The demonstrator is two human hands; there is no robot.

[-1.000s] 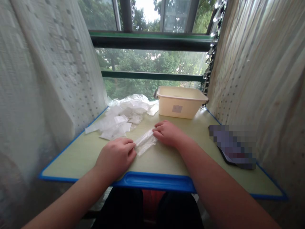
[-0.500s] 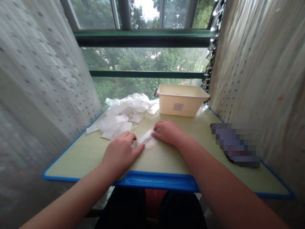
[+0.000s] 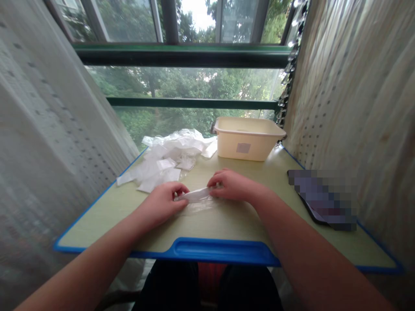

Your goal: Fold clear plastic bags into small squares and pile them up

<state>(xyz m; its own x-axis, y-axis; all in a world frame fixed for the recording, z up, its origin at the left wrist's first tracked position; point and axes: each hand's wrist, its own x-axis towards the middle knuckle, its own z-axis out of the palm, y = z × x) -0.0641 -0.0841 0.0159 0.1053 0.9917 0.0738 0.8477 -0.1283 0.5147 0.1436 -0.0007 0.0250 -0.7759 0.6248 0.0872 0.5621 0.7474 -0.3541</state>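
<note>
A clear plastic bag (image 3: 198, 199) with a whitish folded band along its upper edge lies stretched flat near the middle of the table. My left hand (image 3: 166, 199) pinches its left end between thumb and fingers. At the other end, my right hand (image 3: 228, 185) grips the bag's upper right corner with bent fingers. Behind my left hand spreads a loose heap of white and clear plastic bags (image 3: 171, 151), crumpled and overlapping.
A cream plastic bin (image 3: 248, 144) with a small label stands at the table's back right. On the right side lies a pixelated dark flat object (image 3: 324, 201). The table (image 3: 106, 224) has a blue rim with a blue trough (image 3: 223, 249) in front. Curtains hang on both sides.
The plastic bag, bunched between my hands before, is now spread flatter and pulled straighter. Both hands have shifted slightly; the left has moved a little away from the table's front edge.
</note>
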